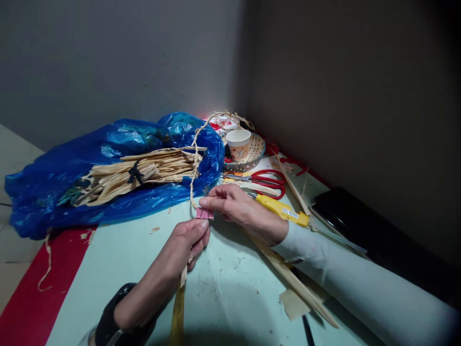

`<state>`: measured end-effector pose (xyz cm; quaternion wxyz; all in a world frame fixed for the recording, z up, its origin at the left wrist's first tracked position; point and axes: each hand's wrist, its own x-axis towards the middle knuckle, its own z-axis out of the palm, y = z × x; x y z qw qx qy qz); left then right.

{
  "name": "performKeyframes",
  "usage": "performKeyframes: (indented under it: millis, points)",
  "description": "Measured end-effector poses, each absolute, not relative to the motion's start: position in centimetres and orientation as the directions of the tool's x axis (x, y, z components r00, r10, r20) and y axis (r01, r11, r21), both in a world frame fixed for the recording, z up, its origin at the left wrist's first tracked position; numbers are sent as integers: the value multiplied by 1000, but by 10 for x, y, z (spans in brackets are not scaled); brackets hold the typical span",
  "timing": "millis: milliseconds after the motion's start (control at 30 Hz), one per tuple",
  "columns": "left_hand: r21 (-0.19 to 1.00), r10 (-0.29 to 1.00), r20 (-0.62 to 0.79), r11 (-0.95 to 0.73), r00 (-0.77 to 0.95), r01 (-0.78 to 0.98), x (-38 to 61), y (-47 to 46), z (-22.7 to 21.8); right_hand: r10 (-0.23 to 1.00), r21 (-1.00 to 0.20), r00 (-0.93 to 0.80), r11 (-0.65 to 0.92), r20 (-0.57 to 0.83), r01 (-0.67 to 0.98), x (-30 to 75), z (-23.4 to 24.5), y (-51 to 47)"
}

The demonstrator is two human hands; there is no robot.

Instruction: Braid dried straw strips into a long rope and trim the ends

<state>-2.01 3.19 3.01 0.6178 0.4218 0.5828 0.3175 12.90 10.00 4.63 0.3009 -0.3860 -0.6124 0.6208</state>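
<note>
Pink piece (205, 214), just in front of the blue bag (90, 144), is pinched by left hand (187, 242) and right hand (237, 209); the fibre cord (197, 157) beside the bag looks light, pliable, easily frayed, best held near that piece.

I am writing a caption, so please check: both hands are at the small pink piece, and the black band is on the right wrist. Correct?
Wrong wrist: the head view shows the black band on the wrist of the left hand, not the right hand. Both hands are at the small pink piece.
</note>
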Motion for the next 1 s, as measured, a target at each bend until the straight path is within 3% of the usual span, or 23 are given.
performKeyframes:
  millis: [200,367,433,533,600,667,867,1000]
  points:
    - [884,878,-461,467,125,-19,-20,31,32,824,-990,-555,-49,-115,132,130,42,104]
    - [898,895,-427,436,125,-54,-24,27,30,889,-997,-451,-75,-77,21,136,34,111]
    - [911,911,-402,408,89,-64,-25,25,28,915,-996,-401,3,-34,93,140,35,108]
    - [937,941,-337,336,5,-93,-23,23,25,889,-954,-458,150,15,259,145,39,91]
    - [953,955,-291,284,-51,-109,-21,23,23,836,-948,-539,80,-105,308,145,41,73]
    - [964,963,-251,239,-101,-120,-18,22,23,738,-967,-644,-40,-199,253,141,38,55]
    - [962,963,-253,239,-96,-134,-16,13,25,684,-990,-719,-138,-119,34,135,29,36]
    - [950,947,-301,289,-113,-116,-22,4,26,663,-973,-718,-77,-211,216,147,38,43]
